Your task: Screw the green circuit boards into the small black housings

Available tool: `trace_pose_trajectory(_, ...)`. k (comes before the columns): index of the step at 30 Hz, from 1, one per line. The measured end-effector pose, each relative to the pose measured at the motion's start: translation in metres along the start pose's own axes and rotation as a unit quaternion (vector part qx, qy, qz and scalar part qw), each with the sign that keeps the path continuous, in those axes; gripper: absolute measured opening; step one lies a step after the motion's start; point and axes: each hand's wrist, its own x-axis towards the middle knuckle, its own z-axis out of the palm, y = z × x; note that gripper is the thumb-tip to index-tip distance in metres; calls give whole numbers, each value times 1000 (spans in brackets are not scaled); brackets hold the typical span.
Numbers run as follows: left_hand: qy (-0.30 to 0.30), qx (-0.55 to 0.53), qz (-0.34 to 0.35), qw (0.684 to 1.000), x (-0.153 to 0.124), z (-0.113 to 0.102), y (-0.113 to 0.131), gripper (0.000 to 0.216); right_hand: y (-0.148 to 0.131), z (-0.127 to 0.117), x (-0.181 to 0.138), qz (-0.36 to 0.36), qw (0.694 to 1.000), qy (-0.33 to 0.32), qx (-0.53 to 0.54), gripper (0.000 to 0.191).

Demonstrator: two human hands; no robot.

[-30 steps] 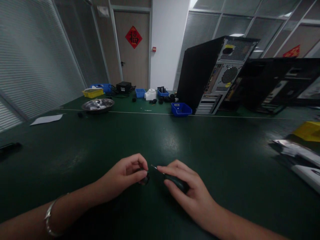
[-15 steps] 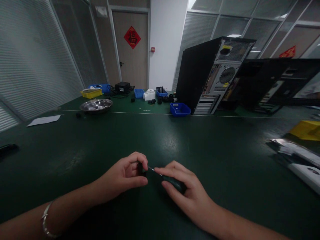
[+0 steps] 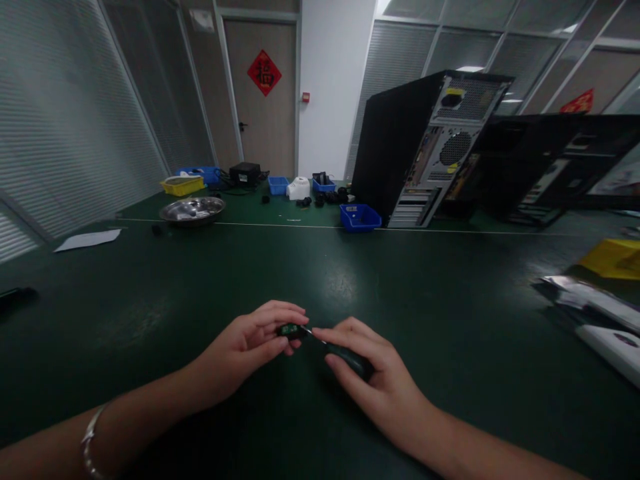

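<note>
My left hand (image 3: 250, 343) is closed on a small dark part (image 3: 291, 331) that shows a green circuit board on its upper face. Fingers lie along its far side, and the thumb presses the near side. A screwdriver (image 3: 353, 361) with a dark green handle is in my right hand (image 3: 373, 373), its index finger stretched along the shaft. The thin metal shaft points left, and its tip meets the right end of the small part. Whether the tip is inside it I cannot tell. Both hands are just above the green tabletop (image 3: 250, 267).
A metal bowl (image 3: 193, 211) stands at the back left near a white sheet (image 3: 87, 240). Farther back are a blue bin (image 3: 360, 219) and a black computer tower (image 3: 400, 147). At the right edge lie a yellow bin (image 3: 613, 259) and white devices (image 3: 613, 350).
My left hand has turned the small part so its green board faces up, and its fingers have straightened along it. The right hand with the screwdriver has barely moved.
</note>
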Motion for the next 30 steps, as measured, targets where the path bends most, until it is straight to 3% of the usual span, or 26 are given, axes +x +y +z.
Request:
trace_pose_trajectory(8,53,92,16,994,-1,2,0,23,-1,0,0,5,1000,-10,-12,36)
trace_pose_trajectory(18,117,124,16,985,-4,4,1,17,-4,-1,0,7,1000,-10,-10,35)
trace_pose_trajectory(30,116,90,38,988,-3,8,3,18,-6,1,0,-5,1000,-10,-8,35)
